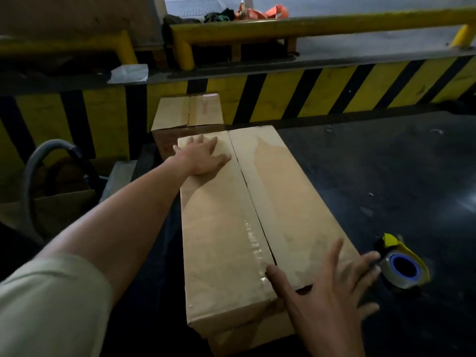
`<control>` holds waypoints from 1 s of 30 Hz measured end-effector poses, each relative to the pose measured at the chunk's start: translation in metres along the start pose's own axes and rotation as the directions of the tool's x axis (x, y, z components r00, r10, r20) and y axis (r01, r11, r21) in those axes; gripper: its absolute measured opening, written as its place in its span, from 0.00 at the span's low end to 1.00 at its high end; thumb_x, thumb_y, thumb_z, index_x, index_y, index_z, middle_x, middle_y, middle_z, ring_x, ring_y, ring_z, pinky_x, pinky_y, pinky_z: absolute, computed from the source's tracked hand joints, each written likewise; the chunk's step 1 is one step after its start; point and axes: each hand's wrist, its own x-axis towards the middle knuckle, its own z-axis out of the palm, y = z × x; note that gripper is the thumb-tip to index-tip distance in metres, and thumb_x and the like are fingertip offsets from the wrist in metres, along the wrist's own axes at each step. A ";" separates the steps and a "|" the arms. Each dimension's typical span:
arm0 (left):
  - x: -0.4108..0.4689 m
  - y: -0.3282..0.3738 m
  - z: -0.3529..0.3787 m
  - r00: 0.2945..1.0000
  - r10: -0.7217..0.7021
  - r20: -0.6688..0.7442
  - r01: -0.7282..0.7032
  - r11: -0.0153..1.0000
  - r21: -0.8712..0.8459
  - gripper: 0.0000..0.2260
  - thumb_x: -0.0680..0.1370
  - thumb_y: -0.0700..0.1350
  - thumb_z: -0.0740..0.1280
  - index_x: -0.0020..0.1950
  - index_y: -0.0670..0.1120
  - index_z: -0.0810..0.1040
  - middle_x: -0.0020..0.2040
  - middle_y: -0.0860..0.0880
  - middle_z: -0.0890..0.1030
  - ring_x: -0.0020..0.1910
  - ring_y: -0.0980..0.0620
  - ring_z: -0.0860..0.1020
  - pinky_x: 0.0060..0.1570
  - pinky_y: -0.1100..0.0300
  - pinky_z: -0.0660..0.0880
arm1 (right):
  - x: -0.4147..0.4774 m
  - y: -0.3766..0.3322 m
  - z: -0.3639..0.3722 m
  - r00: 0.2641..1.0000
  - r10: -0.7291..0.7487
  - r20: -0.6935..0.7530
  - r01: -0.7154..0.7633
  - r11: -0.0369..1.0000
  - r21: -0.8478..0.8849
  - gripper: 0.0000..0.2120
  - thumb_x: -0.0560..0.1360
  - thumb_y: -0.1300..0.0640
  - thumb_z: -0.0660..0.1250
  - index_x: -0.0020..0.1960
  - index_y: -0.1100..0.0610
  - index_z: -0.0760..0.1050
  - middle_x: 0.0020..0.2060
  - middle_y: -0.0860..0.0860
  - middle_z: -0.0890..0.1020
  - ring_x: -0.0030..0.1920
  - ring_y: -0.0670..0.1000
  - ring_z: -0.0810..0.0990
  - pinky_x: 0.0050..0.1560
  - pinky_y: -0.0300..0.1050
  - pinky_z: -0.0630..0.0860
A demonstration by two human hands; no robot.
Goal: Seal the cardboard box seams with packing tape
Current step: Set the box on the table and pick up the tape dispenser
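A yellow-and-black striped barrier (334, 91) is running behind the dark floor (386, 176) — crumpled white paper (128, 73) lying atop it, orange strap (270, 11) sitting beyond.

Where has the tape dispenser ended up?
The tape dispenser lies on the dark floor, low right in view, beside the box and just past the right hand.

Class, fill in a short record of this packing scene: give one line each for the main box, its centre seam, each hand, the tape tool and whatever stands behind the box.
main box: long cardboard box, flaps closed, on a dark floor
centre seam: clear tape runs along it
left hand: flat, palm down, on the far end of the box top
right hand: open, fingers spread, at the near end of the box
tape tool: yellow tape dispenser on the floor, right of the box, in neither hand
behind: second cardboard box before a yellow-and-black striped barrier
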 end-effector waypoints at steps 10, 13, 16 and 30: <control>0.032 -0.020 -0.020 0.996 -0.083 0.034 0.086 0.989 -0.120 0.61 0.53 0.86 0.63 0.80 0.56 0.60 0.80 0.46 0.64 0.79 0.39 0.59 0.74 0.29 0.53 | 0.014 0.011 -0.005 0.997 0.040 -0.061 0.004 0.804 0.594 0.75 0.51 0.33 0.79 0.71 0.38 0.20 0.80 0.47 0.46 0.79 0.52 0.51 0.76 0.52 0.54; 0.026 -0.039 -0.023 0.984 -0.176 0.031 0.178 0.949 -0.260 0.63 0.49 0.84 0.68 0.79 0.55 0.63 0.75 0.47 0.71 0.73 0.41 0.69 0.71 0.37 0.66 | 0.031 0.020 -0.016 0.986 -0.042 -0.162 0.133 0.779 0.612 0.67 0.62 0.41 0.80 0.78 0.43 0.31 0.77 0.45 0.58 0.75 0.51 0.61 0.74 0.51 0.58; -0.004 -0.048 -0.024 0.969 -0.234 0.081 0.247 0.915 -0.319 0.59 0.55 0.81 0.70 0.79 0.52 0.64 0.76 0.45 0.70 0.73 0.39 0.69 0.71 0.39 0.67 | 0.059 0.030 -0.038 0.960 -0.112 -0.257 0.245 0.780 0.575 0.52 0.65 0.38 0.77 0.79 0.45 0.52 0.71 0.45 0.71 0.69 0.50 0.71 0.70 0.58 0.68; -0.173 -0.054 0.013 0.830 -0.550 0.093 0.500 0.662 -0.558 0.46 0.72 0.72 0.66 0.82 0.49 0.57 0.78 0.38 0.65 0.72 0.34 0.68 0.69 0.39 0.67 | 0.149 -0.010 -0.105 0.904 -0.361 0.230 0.266 0.895 0.358 0.36 0.83 0.51 0.60 0.80 0.44 0.38 0.78 0.51 0.58 0.70 0.52 0.67 0.62 0.47 0.66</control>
